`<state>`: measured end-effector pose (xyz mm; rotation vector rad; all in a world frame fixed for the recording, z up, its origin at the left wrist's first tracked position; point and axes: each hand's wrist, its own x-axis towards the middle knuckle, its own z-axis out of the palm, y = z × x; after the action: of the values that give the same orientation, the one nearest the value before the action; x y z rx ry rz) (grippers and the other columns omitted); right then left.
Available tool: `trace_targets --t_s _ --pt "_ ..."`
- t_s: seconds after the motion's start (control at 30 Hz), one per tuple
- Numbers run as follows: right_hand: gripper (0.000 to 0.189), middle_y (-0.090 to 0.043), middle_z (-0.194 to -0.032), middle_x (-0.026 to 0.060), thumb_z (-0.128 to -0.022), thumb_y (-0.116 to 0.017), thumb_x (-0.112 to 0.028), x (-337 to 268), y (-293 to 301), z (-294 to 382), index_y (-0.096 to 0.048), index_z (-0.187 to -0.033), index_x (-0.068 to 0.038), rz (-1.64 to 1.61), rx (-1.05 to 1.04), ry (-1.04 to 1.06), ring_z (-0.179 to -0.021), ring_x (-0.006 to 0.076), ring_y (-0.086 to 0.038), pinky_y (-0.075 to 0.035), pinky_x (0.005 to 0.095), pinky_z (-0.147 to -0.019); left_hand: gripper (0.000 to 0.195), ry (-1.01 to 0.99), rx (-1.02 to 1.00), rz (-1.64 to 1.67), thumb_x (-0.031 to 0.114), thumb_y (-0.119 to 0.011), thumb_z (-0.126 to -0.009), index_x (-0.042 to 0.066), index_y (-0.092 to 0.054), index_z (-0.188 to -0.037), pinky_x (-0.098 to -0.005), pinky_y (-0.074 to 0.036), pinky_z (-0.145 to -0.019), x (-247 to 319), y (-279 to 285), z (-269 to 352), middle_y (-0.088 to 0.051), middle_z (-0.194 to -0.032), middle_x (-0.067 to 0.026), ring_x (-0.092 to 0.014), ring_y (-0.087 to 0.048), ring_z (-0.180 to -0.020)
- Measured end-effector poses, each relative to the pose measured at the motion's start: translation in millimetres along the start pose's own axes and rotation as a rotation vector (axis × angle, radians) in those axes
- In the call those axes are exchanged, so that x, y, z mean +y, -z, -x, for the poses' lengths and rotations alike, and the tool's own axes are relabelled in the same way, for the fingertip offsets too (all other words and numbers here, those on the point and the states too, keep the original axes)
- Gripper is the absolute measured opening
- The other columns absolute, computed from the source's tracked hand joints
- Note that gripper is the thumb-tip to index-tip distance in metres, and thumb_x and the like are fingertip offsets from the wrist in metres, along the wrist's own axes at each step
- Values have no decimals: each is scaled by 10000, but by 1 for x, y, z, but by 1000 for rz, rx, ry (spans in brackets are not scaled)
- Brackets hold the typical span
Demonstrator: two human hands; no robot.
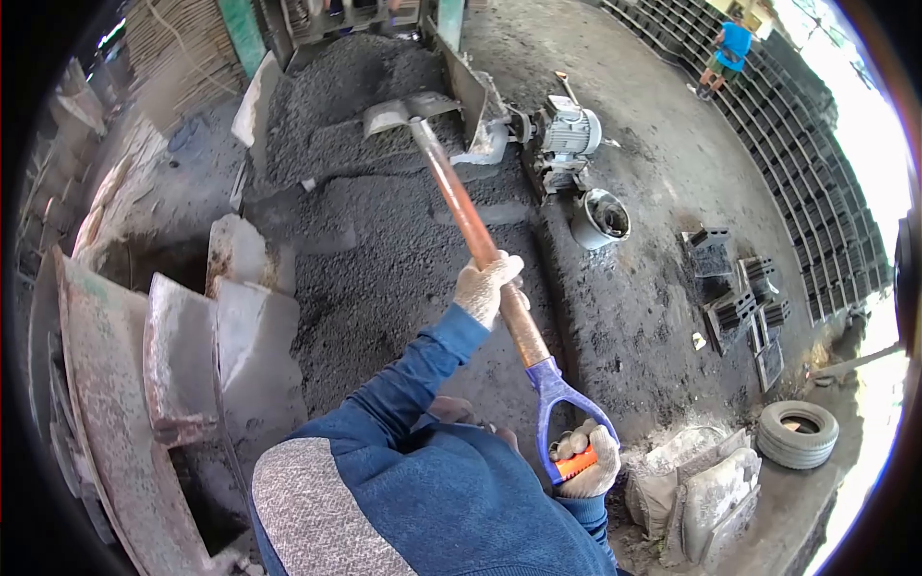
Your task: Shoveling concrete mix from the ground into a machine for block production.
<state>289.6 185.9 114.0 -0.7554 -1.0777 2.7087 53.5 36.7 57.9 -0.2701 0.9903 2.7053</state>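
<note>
A shovel (461,194) with a wooden shaft stretches away from me, and both my gloved hands are on it. My left hand (486,284) wraps around the middle of the shaft. The blue D-handle with an orange grip (576,462) is held by my right hand (598,464), low and near my body. At the far end the metal blade (414,111) lies at the dark gravelly mix (353,79) heaped in a metal trough; whether it bears any load is hard to tell. More loose mix (389,266) covers the floor between me and the trough.
An electric motor (569,133) stands right of the trough, beside a bucket (601,219). Concrete blocks (735,309), a tire (797,434) and stacked sacks (684,482) lie rightward. Metal sheets (108,374) stand left. Far right, a person (731,50) faces a block wall (785,151).
</note>
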Motion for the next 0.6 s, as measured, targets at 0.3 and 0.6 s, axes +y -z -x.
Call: trace_targets --t_s 0.3,0.6 --pt "131 -480 -632 32 -819 -582 -192 40 -74 -63 -497 -809 -93 -24 -23 -33 -555 183 -490 -446 349 -555 183 25 14 -46 85 -632 -795 23 -504 -909 -407 -539 -443 77 27 -74 -544 -662 -95 -269 -593 -495" --pt "113 -586 -707 105 -841 -604 -123 77 -150 -168 -571 -864 -18 -41 -318 -120 -652 226 -597 -506 367 -629 197 -23 -9 -8 246 -624 -836 77 -542 -775 -402 -528 -622 163 76 -213 -552 -614 -67 -223 -567 -535"
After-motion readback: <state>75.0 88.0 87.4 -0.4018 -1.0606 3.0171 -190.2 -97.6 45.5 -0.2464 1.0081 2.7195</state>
